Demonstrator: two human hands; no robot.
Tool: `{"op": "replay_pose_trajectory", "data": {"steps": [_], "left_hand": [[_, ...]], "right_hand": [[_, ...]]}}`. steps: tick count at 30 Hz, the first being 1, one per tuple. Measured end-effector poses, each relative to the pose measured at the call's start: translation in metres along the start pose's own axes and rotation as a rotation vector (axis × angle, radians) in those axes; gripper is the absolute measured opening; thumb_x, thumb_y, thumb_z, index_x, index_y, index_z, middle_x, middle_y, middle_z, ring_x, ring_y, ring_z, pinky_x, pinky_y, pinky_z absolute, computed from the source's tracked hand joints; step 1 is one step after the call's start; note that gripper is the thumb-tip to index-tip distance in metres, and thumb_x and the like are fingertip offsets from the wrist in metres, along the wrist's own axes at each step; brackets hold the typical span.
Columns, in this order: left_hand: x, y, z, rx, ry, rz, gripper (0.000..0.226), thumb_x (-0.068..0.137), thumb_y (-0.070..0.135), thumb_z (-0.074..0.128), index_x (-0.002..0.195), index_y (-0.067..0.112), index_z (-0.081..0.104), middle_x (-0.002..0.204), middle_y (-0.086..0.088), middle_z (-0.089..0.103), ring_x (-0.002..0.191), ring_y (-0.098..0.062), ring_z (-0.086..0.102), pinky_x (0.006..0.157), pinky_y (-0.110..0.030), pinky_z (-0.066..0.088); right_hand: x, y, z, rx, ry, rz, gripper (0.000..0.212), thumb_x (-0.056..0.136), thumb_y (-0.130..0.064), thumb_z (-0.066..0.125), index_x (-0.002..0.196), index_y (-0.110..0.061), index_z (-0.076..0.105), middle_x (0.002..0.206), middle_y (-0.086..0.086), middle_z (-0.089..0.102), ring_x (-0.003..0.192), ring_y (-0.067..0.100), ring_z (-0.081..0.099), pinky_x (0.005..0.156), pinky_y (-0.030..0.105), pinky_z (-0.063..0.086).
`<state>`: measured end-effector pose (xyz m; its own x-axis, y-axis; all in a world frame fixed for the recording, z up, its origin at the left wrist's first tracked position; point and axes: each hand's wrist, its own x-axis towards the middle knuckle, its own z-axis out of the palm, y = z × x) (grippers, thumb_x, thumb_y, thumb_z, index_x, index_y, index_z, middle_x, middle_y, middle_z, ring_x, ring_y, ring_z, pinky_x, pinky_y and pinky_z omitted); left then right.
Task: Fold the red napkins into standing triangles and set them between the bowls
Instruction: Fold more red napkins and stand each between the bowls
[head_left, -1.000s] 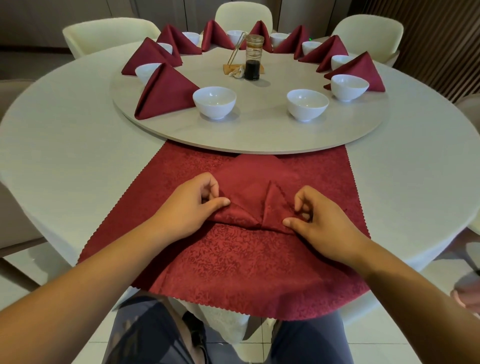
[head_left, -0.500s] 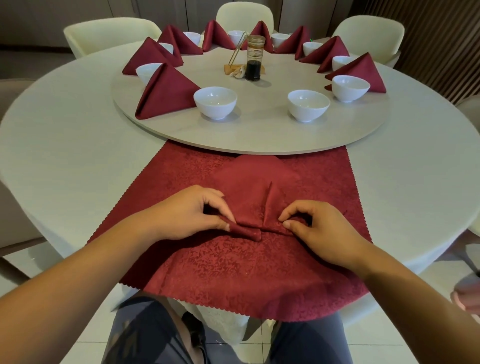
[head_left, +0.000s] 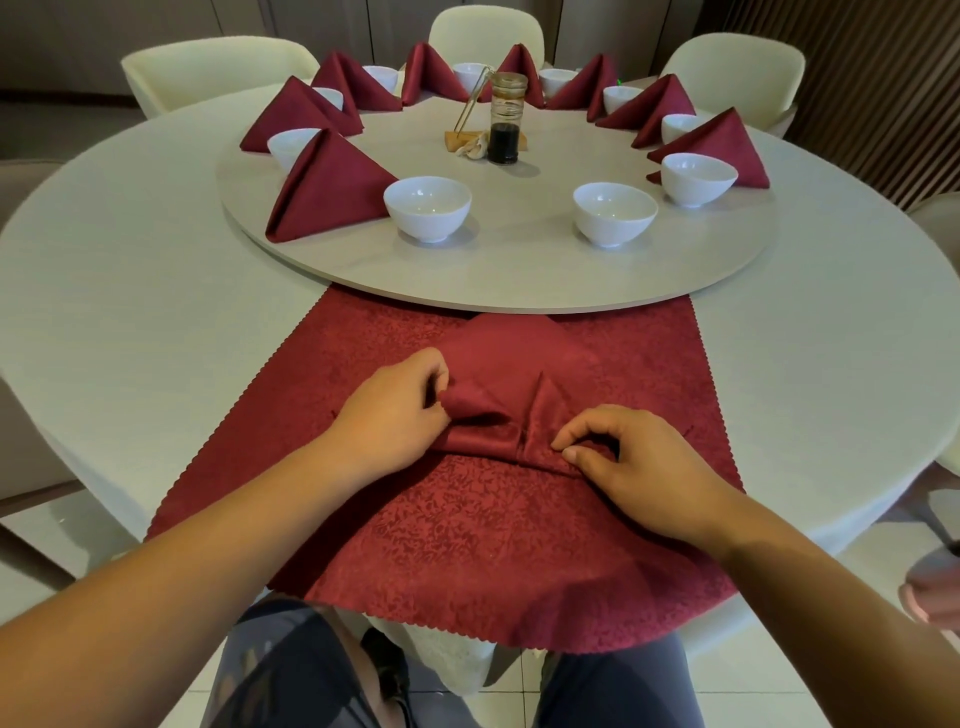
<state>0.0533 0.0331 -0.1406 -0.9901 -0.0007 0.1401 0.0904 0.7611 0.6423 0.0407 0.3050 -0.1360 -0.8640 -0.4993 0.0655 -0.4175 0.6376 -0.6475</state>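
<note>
A partly folded red napkin (head_left: 519, 374) lies on the red table runner (head_left: 493, 545) at the table's near edge. My left hand (head_left: 395, 415) pinches the napkin's lifted left fold. My right hand (head_left: 628, 462) pinches its lower right corner flat against the runner. On the round turntable (head_left: 498, 280) beyond, several white bowls stand in a ring, two of them nearest: one bowl (head_left: 427, 207) at left and another bowl (head_left: 614, 213) at right. Several folded red triangles stand among the farther bowls, the nearest triangle (head_left: 327, 189) left of the left bowl.
A soy sauce bottle (head_left: 505, 122) and a small wooden holder (head_left: 467, 140) stand at the turntable's middle. Cream chairs ring the far side of the white round table (head_left: 130, 291). Another person's hand (head_left: 930, 597) shows at the right edge.
My left hand has lifted and rolled the napkin's left flap upward. My right hand has slid a little right along the bottom edge, still pinching it.
</note>
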Motion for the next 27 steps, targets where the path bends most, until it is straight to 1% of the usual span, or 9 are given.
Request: {"op": "replay_pose_trajectory", "data": {"steps": [2,5,7,11,14,16,21,24,27], "left_hand": [[-0.004,0.003,0.005,0.078,0.029,0.010,0.016,0.093,0.027,0.059,0.083,0.025,0.046,0.069,0.005,0.059,0.069,-0.024,0.057,0.064,-0.043,0.047],[-0.006,0.007,0.009,0.162,0.062,-0.033,0.021,0.093,0.031,0.059,0.083,0.026,0.042,0.070,0.005,0.057,0.070,-0.026,0.055,0.061,-0.039,0.037],[-0.006,0.006,0.012,0.211,0.064,-0.037,0.018,0.093,0.034,0.056,0.081,0.022,0.049,0.070,0.004,0.060,0.072,-0.027,0.059,0.062,-0.039,0.041],[-0.008,0.005,0.003,0.062,-0.022,-0.004,0.053,0.100,0.049,0.040,0.067,0.020,0.068,0.069,0.006,0.068,0.071,-0.009,0.063,0.073,-0.033,0.047],[-0.007,0.000,-0.013,-0.196,-0.209,-0.059,0.030,0.094,0.035,0.050,0.085,0.034,0.079,0.092,0.021,0.074,0.088,0.005,0.064,0.084,-0.017,0.043],[-0.007,-0.008,-0.017,-0.141,-0.297,0.000,0.033,0.081,0.032,0.054,0.105,0.037,0.077,0.101,0.020,0.072,0.093,0.000,0.065,0.087,-0.019,0.045],[-0.009,-0.012,-0.011,-0.049,-0.216,0.108,0.044,0.082,0.039,0.084,0.123,0.034,0.070,0.113,0.020,0.067,0.106,0.006,0.061,0.098,-0.020,0.044],[-0.004,-0.009,-0.010,-0.108,-0.198,0.016,0.067,0.074,0.036,0.090,0.133,0.037,0.058,0.095,0.013,0.065,0.087,-0.006,0.064,0.086,-0.026,0.048],[-0.003,-0.008,-0.012,-0.113,-0.209,0.018,0.060,0.075,0.044,0.088,0.127,0.033,0.061,0.092,0.011,0.067,0.079,-0.002,0.063,0.084,-0.028,0.051]], "right_hand": [[0.000,0.000,0.000,0.004,-0.001,-0.001,0.017,0.092,-0.020,0.069,0.094,-0.036,0.074,0.098,-0.022,0.066,0.094,-0.004,0.060,0.079,0.006,0.038],[-0.001,0.000,0.000,0.000,-0.018,-0.006,0.019,0.093,-0.020,0.068,0.096,-0.038,0.074,0.098,-0.019,0.065,0.094,-0.004,0.059,0.078,0.005,0.037],[-0.001,0.000,0.000,-0.001,-0.022,0.000,0.019,0.094,-0.021,0.067,0.097,-0.038,0.074,0.098,-0.019,0.065,0.093,-0.004,0.059,0.078,0.006,0.038],[-0.001,-0.001,0.000,-0.004,-0.028,0.004,0.019,0.094,-0.022,0.067,0.097,-0.040,0.074,0.098,-0.020,0.065,0.093,-0.004,0.059,0.079,0.008,0.039],[-0.001,0.000,0.001,-0.008,-0.030,0.010,0.019,0.095,-0.023,0.066,0.096,-0.040,0.073,0.099,-0.020,0.065,0.095,-0.004,0.060,0.082,0.012,0.042],[-0.001,-0.001,0.000,-0.007,-0.032,0.014,0.019,0.095,-0.023,0.066,0.096,-0.040,0.073,0.100,-0.021,0.065,0.096,-0.003,0.060,0.086,0.016,0.044],[-0.002,-0.004,0.000,-0.016,-0.029,0.016,0.018,0.094,-0.023,0.067,0.097,-0.040,0.073,0.100,-0.019,0.065,0.096,-0.003,0.060,0.088,0.018,0.046],[-0.004,-0.004,0.000,-0.018,-0.034,0.016,0.015,0.091,-0.027,0.071,0.098,-0.040,0.074,0.101,-0.021,0.064,0.097,-0.004,0.060,0.088,0.015,0.044],[-0.004,-0.008,-0.001,0.023,-0.011,0.009,0.018,0.089,-0.023,0.074,0.095,-0.040,0.073,0.100,-0.021,0.065,0.098,-0.004,0.060,0.086,0.010,0.041]]}}
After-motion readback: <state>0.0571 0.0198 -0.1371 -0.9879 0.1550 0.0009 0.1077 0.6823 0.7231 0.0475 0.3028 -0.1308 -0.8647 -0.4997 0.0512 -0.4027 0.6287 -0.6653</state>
